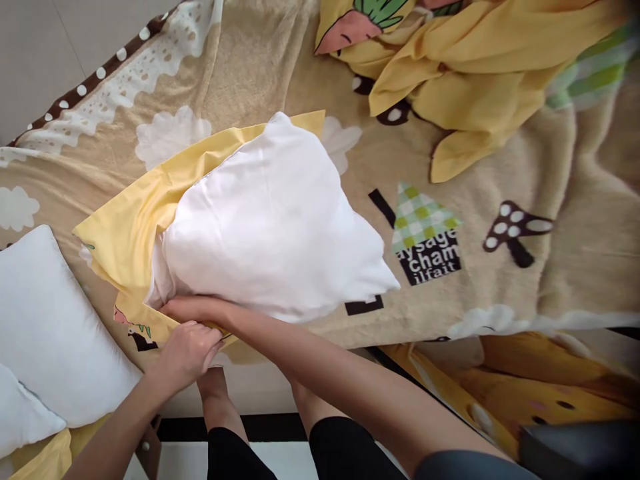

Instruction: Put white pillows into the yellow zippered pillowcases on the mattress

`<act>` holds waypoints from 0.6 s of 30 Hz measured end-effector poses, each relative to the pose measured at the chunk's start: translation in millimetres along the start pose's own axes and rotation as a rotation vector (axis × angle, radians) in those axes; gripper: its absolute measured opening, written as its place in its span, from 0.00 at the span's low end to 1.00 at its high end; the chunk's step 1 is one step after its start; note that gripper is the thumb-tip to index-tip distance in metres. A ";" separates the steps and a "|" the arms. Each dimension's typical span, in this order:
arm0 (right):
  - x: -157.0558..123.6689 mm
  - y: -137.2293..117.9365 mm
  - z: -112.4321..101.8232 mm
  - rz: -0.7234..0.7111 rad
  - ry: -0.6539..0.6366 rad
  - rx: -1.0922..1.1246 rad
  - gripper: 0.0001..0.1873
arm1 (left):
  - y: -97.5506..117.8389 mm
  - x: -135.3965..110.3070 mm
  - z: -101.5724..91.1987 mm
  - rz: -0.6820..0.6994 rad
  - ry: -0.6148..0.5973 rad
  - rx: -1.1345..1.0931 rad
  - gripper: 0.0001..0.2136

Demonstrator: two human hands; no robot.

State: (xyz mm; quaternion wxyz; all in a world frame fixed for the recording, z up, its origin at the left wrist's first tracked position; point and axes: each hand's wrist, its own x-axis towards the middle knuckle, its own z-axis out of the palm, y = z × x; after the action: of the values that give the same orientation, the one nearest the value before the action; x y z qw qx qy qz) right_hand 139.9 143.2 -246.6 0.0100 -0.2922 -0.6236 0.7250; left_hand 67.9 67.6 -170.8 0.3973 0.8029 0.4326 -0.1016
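Observation:
A white pillow [270,227] lies on the bed, its left end inside a yellow pillowcase [145,207]. The pillowcase also spreads flat beneath the pillow's far edge, and a printed carrot shows at its near corner. My left hand [187,357] is closed on the near edge of the pillowcase's opening. Across it reaches my right arm; my right hand [193,309] presses in at the near left corner of the pillow, between pillow and case. The fingers of that hand are mostly hidden by the cloth.
A beige patterned blanket [500,167] covers the bed. Crumpled yellow cloth [470,80] lies at the back right. Another white pillow [55,320] rests at the left, partly behind a second white piece [25,413]. Yellow printed fabric [525,393] sits below the bed's edge at right.

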 end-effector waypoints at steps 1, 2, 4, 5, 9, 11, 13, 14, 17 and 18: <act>-4.3 -0.6 -9.8 -0.034 -0.038 0.031 0.17 | -6.6 -5.5 1.1 0.010 0.039 0.026 0.10; -8.2 -1.9 -22.7 -0.067 -0.067 0.069 0.19 | -14.0 -11.4 1.7 0.013 0.064 0.054 0.09; -13.7 -7.3 -55.3 -0.135 0.008 0.132 0.20 | -30.3 -23.2 0.8 -0.017 0.086 0.116 0.09; -14.7 -11.1 -72.8 -0.164 0.112 0.122 0.20 | -39.4 -28.2 -0.9 -0.051 0.085 0.147 0.09; -3.8 -24.2 -122.4 -0.091 0.519 -0.416 0.17 | -79.3 -32.7 -16.5 -0.179 0.099 0.290 0.12; 4.9 -22.8 -122.1 0.060 0.521 -0.727 0.28 | -98.3 -23.3 -27.2 -0.216 0.139 0.373 0.11; 8.9 -15.3 -104.8 0.158 0.516 -0.885 0.36 | -113.9 -8.2 -35.9 -0.298 0.219 0.432 0.09; 8.4 -10.2 -92.1 0.172 0.530 -0.921 0.38 | -120.1 0.5 -38.4 -0.371 0.282 0.448 0.08; 0.6 4.5 -55.6 0.149 0.538 -0.966 0.39 | -133.7 25.5 -38.2 -0.637 0.522 0.458 0.16; -1.3 7.7 -48.2 0.148 0.502 -0.971 0.38 | -137.1 32.2 -36.7 -0.704 0.589 0.450 0.20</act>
State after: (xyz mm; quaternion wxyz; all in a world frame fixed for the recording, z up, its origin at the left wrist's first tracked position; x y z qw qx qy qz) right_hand 164.7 184.3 -255.5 -0.0286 -0.4702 -0.8426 0.2609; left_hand -25.6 156.5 -238.1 0.0175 0.6687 0.7379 -0.0894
